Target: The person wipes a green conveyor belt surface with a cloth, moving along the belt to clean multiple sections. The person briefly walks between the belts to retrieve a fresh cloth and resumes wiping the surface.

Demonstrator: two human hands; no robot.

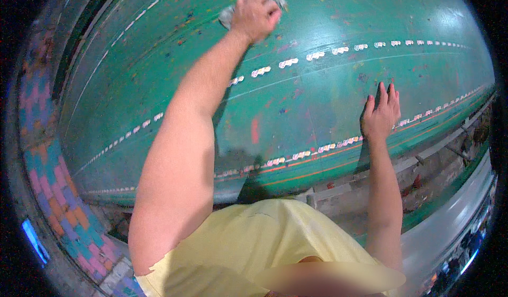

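Note:
My left hand [255,19] is at the far side of a long green table surface [312,98], its fingers bent over a crumpled greyish-white rag [227,17]. The rag is pressed against the green surface and pokes out on both sides of the hand; the palm side is hidden. Nearer to me and to the right, my right hand [382,116] rests palm down on the same surface with its fingers apart and nothing in them. It lies beside a line of small printed patches [349,142] near the table's front edge.
Another line of small white printed patches [315,56] runs across the middle of the green surface, among scattered paint-like specks. Grey metal rails [439,149] border the near right edge. Multicoloured paving [61,194] covers the floor at left.

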